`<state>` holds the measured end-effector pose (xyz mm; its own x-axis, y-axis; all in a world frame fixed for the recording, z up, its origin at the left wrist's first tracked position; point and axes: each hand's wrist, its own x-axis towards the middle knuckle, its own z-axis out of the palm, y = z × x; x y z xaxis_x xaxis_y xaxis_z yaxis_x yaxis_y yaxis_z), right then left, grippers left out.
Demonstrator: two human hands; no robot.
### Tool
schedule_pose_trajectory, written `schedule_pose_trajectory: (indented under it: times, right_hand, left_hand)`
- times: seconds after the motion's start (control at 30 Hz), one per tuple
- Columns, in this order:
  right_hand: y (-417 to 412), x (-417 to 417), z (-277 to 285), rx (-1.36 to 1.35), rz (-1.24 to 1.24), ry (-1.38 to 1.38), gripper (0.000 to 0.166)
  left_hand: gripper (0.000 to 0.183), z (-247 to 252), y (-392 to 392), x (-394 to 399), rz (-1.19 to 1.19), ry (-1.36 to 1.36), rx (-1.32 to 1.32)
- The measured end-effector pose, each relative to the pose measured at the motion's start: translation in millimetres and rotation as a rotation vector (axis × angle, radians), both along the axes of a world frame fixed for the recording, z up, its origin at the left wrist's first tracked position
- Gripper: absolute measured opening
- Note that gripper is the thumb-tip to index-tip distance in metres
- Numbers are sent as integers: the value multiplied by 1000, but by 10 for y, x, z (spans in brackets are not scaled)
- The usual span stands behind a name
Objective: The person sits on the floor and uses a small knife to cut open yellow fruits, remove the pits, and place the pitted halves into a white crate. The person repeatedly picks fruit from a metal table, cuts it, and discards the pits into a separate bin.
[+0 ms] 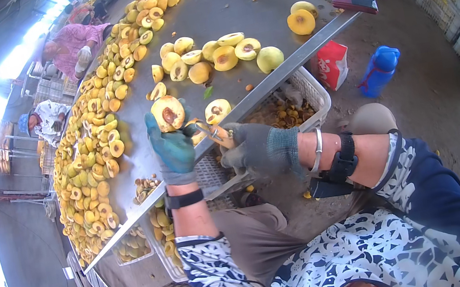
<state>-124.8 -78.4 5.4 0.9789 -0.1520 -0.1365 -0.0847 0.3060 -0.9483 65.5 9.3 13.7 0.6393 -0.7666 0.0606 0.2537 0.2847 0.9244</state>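
Note:
My left hand (pixel 173 146), in a green-coated glove, holds a halved yellow fruit (pixel 168 113) with its cut face and brown pit cavity turned up. Close on its right, my right hand (pixel 253 144), in a dark grey glove, grips a small hand tool (pixel 218 133) with a wooden-looking handle and a metal end; its exact kind cannot be told. Just above the tool, a fruit half (pixel 218 111) lies at the edge of the metal table (pixel 250 103). Beyond my hands several halves (pixel 224 57) lie loosely in a row, and a large heap of halves (pixel 97 176) runs along the far side.
Under the table edge stands a white plastic crate (pixel 319 98) with pits and scraps. A red packet (pixel 333 65) and a blue bottle (pixel 381 70) are on the floor at right. A flat reddish case (pixel 354 1) rests on the table corner. Two co-workers (pixel 72 46) are across the table.

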Motion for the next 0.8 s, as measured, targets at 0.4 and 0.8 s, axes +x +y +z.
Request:
schedule_pose_trajectory:
  times: [0.4, 0.8]
  right_hand:
    - [-59, 260, -230, -656, -426, -125, 40]
    - [21, 232, -314, -962, -369, -61, 46]
  left_hand:
    - [50, 16, -151, -682, 103, -358, -13]
    - [21, 47, -90, -826, 137, -24, -168]
